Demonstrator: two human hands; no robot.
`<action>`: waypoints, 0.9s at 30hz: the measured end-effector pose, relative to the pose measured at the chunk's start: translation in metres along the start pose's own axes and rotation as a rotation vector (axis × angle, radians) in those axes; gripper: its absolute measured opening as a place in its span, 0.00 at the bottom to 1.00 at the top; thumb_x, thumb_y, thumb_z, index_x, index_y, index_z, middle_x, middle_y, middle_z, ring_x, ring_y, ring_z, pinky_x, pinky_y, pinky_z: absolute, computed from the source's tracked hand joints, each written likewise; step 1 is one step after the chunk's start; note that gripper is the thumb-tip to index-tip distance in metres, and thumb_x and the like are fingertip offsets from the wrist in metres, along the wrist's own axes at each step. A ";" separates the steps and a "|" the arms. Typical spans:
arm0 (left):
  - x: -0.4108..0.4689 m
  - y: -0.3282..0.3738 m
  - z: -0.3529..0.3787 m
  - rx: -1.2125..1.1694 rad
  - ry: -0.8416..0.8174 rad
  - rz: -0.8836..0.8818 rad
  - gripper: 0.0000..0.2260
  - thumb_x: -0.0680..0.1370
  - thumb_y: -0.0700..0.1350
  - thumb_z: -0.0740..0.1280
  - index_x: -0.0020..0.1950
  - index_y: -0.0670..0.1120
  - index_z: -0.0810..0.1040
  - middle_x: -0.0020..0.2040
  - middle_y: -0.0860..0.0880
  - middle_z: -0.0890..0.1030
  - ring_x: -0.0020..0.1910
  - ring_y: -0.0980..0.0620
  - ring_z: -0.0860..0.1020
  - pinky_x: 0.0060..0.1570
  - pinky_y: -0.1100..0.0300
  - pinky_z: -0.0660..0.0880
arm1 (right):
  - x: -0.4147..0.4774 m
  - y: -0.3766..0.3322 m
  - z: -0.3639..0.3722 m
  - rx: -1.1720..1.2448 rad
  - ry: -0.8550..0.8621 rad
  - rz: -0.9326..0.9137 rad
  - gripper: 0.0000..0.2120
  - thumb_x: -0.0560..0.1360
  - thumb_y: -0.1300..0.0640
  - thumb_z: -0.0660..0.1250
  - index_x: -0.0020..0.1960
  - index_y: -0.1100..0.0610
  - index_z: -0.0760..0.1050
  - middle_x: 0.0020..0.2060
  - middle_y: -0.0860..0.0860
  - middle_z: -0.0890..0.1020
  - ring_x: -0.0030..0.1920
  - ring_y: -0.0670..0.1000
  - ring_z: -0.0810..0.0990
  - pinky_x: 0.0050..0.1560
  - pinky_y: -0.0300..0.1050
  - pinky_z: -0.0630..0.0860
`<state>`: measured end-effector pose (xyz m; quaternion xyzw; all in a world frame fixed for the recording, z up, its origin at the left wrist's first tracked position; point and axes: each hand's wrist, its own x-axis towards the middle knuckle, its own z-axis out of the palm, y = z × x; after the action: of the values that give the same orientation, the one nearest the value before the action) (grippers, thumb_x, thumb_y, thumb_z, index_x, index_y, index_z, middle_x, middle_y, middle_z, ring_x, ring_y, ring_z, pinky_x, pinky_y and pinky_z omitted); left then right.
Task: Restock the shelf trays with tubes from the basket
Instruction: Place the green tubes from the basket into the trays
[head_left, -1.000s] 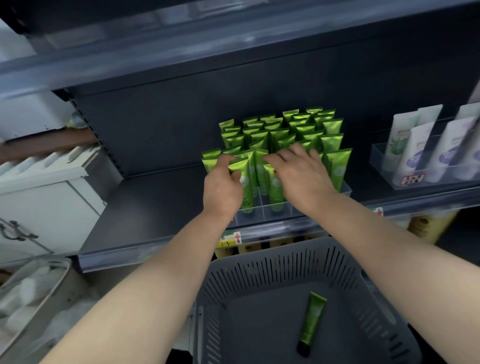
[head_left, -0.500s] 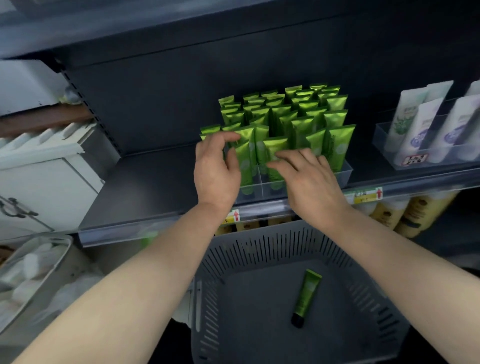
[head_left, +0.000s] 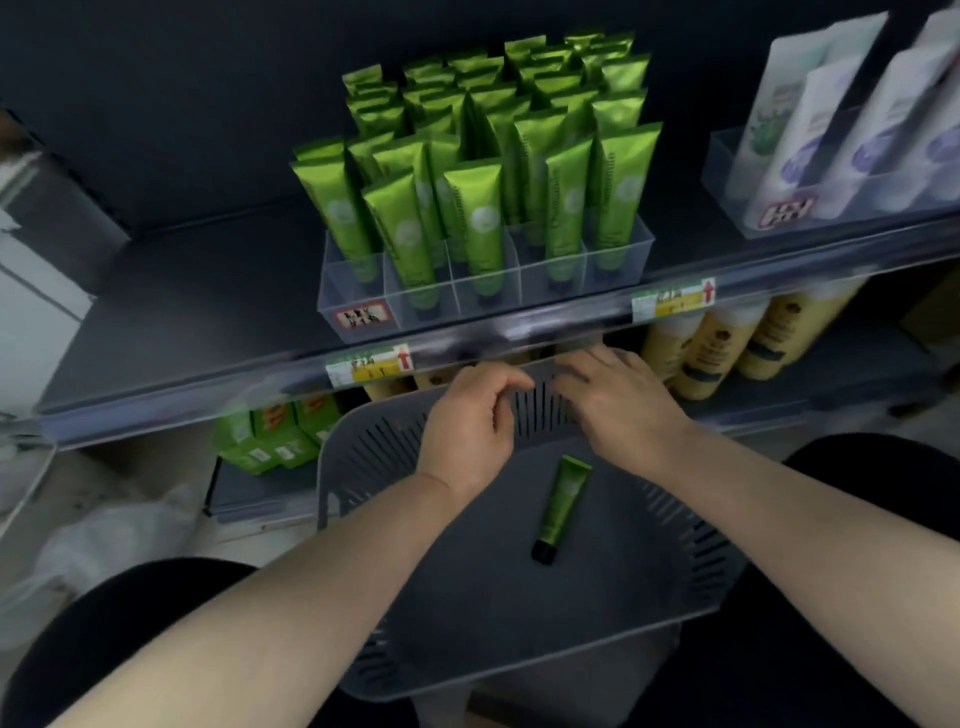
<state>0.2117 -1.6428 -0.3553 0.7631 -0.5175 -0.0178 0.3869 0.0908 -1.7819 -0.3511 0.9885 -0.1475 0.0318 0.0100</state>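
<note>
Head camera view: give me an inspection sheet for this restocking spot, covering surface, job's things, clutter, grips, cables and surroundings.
Surface: dark shelf, bare left of the tray.
Job's things: clear tray packed with upright green tubes; a lone tube lies flat in the grey basket.
Clutter: pale blurred heap at lower left.
Grips: left grip and right grip above the basket's far rim, both holding nothing.
Cables: nothing seen.
Surroundings: white tubes at right; yellow bottles and green boxes on the shelf below.
</note>
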 end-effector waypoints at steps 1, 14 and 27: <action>-0.004 -0.006 0.011 0.002 -0.066 -0.066 0.13 0.75 0.32 0.63 0.52 0.46 0.79 0.50 0.52 0.80 0.51 0.55 0.77 0.53 0.60 0.76 | -0.001 0.002 0.003 0.026 -0.027 0.004 0.22 0.66 0.63 0.72 0.59 0.55 0.77 0.61 0.55 0.75 0.60 0.59 0.73 0.53 0.55 0.72; -0.027 -0.060 0.128 0.253 -0.879 -0.635 0.16 0.77 0.45 0.65 0.63 0.43 0.70 0.60 0.43 0.77 0.58 0.45 0.76 0.53 0.55 0.75 | -0.002 0.013 0.030 0.033 -0.372 0.073 0.21 0.74 0.61 0.62 0.66 0.53 0.69 0.67 0.53 0.67 0.65 0.57 0.65 0.58 0.52 0.66; -0.032 -0.069 0.180 0.332 -0.823 -0.550 0.23 0.77 0.46 0.64 0.70 0.44 0.64 0.63 0.43 0.73 0.60 0.45 0.74 0.59 0.52 0.74 | -0.007 0.016 0.031 0.081 -0.438 0.058 0.18 0.76 0.59 0.60 0.66 0.54 0.69 0.68 0.54 0.66 0.66 0.57 0.64 0.61 0.54 0.67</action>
<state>0.1729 -1.7086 -0.5355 0.8519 -0.4027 -0.3348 0.0062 0.0816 -1.7967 -0.3824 0.9667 -0.1732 -0.1777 -0.0628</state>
